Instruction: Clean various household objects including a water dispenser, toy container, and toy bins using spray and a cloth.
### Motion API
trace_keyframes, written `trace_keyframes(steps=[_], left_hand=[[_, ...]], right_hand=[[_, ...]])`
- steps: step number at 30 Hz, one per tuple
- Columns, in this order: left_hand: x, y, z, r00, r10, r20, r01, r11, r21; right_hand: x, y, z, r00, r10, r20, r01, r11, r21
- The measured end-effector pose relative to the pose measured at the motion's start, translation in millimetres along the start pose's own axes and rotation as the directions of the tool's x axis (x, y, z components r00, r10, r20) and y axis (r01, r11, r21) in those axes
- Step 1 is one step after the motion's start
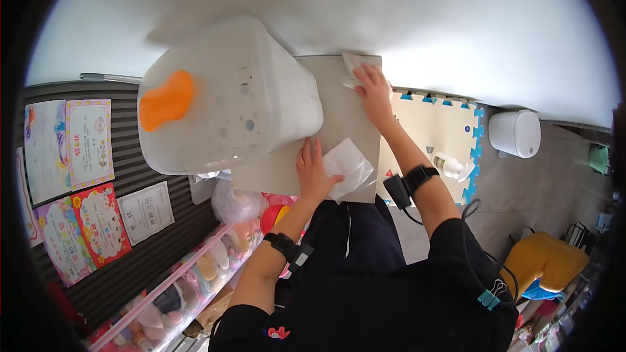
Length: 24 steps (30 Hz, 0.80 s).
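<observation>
A pale flat board or cabinet top (337, 107) lies before me. My right hand (373, 89) presses a crumpled white wipe or tissue (353, 64) against its far right corner. On the near part rests my left hand (314, 172), its thumb touching a folded white tissue (348, 166); whether it grips the tissue cannot be told. A large translucent white plastic bin (215, 102) stands at the left end of the surface, with an orange patch (168, 100) on it.
White wall (440, 24) borders the far side. A white pump bottle (449, 166) lies on foam mats (415, 127) at right, near a white lidded bin (516, 134). Left are certificates (100, 225) and a clear container of plush toys (195, 278). A cable (464, 249) hangs by my right arm.
</observation>
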State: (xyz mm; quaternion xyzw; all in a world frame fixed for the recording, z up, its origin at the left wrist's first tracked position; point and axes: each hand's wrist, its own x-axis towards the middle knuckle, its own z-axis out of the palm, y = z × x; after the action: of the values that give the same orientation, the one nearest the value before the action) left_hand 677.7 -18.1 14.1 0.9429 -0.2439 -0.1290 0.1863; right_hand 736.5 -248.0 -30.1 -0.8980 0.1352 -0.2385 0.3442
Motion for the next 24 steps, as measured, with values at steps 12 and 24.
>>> trace_keyframes(steps=[12,24], left_hand=[[-26.3,-13.4,-18.0,0.853,-0.345,0.391,0.431,0.889,-0.157],[-42.1,-67.9,-24.4,0.939,-0.283,0.195,0.335,0.629,-0.701]], right_hand=[[-2.7,15.4,15.6,0.908,-0.240,0.343,0.266,0.964,-0.029],[-123.3,-35.3,3.5,0.770,-0.310,0.558,0.301,0.947,0.111]])
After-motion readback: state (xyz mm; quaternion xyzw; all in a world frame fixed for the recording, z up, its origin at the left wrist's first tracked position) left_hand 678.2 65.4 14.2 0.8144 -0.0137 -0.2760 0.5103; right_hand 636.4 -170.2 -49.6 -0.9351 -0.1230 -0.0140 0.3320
